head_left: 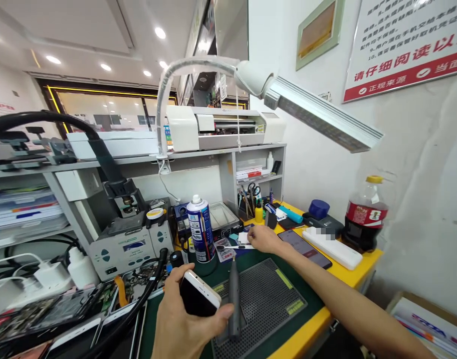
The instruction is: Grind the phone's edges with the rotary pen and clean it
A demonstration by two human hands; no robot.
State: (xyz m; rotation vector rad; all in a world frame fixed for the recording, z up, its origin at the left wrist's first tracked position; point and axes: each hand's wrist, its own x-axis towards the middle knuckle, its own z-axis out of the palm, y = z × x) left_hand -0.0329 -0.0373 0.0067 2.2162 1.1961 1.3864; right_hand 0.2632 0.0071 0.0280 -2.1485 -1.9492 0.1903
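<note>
My left hand [187, 321] grips a smartphone [200, 294] by its edges, tilted, with its light-coloured side and dark face showing. Just right of it, a grey pen-shaped electric screwdriver [234, 301] lies on a black perforated mat [266, 299]. My right hand [266, 239] reaches to the far side of the bench, fingers bent and pressed together beside a small white pad [244, 238]. What those fingers hold, if anything, I cannot make out. A thin white-and-black tool [234, 247] lies close to the fingertips. Nearby stands a blue-and-white spray can [200, 229].
A large phone [303, 247] and a white bar-shaped box [331, 248] lie right of my forearm, near a cola bottle [365, 214]. On the left are a grey soldering station [133, 249], a black hose, and several phones and boards. A lamp [322, 112] hangs overhead.
</note>
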